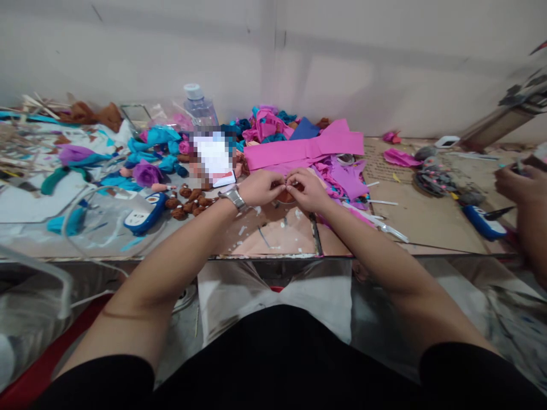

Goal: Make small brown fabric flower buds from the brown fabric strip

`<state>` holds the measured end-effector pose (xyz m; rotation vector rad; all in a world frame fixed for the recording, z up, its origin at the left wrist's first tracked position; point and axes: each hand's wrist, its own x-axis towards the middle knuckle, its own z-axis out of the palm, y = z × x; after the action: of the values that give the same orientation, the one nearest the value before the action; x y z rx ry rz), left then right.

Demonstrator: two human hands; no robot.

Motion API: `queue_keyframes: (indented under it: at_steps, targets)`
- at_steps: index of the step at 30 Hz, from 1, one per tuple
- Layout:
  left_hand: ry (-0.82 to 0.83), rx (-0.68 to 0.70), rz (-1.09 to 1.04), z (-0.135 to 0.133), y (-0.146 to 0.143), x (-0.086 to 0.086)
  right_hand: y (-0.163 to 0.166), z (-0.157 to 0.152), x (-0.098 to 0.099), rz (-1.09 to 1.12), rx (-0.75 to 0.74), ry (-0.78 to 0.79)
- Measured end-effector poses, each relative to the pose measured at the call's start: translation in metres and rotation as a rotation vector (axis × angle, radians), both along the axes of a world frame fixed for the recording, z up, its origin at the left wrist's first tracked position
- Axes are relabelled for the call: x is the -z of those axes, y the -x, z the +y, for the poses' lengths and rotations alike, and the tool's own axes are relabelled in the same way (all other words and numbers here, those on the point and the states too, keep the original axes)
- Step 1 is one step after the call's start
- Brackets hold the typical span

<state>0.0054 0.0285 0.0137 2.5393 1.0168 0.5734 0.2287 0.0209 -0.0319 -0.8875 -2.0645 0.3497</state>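
Observation:
My left hand (265,187), with a metal watch (233,197) on its wrist, is closed in a pinch at the table's front middle. My right hand (311,192) meets it, thumb and fingers pinched too. Between and just below the fingertips shows a small brown piece (286,197), mostly hidden by the fingers. Pink crepe paper strips (299,150) lie right behind my hands, with purple crepe paper (347,177) to the right. Several brown crepe paper balls (188,202) rest left of my left wrist.
A lit phone (213,159) leans before a plastic bottle (200,108). Blue power strips (146,214) (482,222) lie on both sides. Paper flowers (147,172) and scraps cover the left. Scissors (391,230) lie right of my forearm. Another person's hand (523,185) is at far right.

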Motion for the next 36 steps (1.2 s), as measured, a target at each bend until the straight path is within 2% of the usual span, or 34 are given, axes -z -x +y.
queue_keyframes:
  at_steps: [11,16,22,27,33,36]
  targets:
    - [-0.032,-0.033,-0.012,-0.0002,0.0027,-0.0020,-0.0020,0.0023,-0.0005,0.021,0.049,-0.004]
    - [-0.095,-0.022,0.005,0.0009,0.0022,0.0000,-0.0026,0.0020,-0.0003,0.029,0.023,-0.005]
    - [-0.182,-0.018,0.066,0.0021,0.0009,0.0040,-0.0039,0.0035,0.0020,0.062,0.018,0.079]
    - [-0.248,0.010,0.104,0.0005,0.0007,0.0040,-0.0048,0.0044,0.0004,0.091,-0.041,0.163]
    - [-0.260,0.041,0.093,0.0007,0.0008,0.0048,-0.0040,0.0056,0.0001,0.137,-0.093,0.248]
    - [-0.233,0.071,0.058,0.0027,0.0009,0.0074,-0.0031,0.0057,0.0012,0.125,-0.111,0.243]
